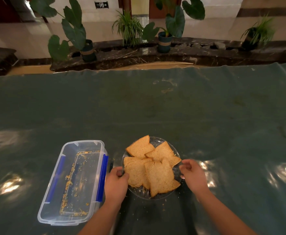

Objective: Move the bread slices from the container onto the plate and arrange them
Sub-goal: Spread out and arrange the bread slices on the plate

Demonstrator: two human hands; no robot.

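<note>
Bread slices, four as far as I can tell, lie overlapped on the clear plate, while the container to its left holds only crumbs. Curled fingers of the left hand pinch the plate's left rim and those of the right hand close on its right rim, both forearms reaching in from below. A tilt or jerk of the plate could slide off the nearest slice, which overhangs the rim.
</note>
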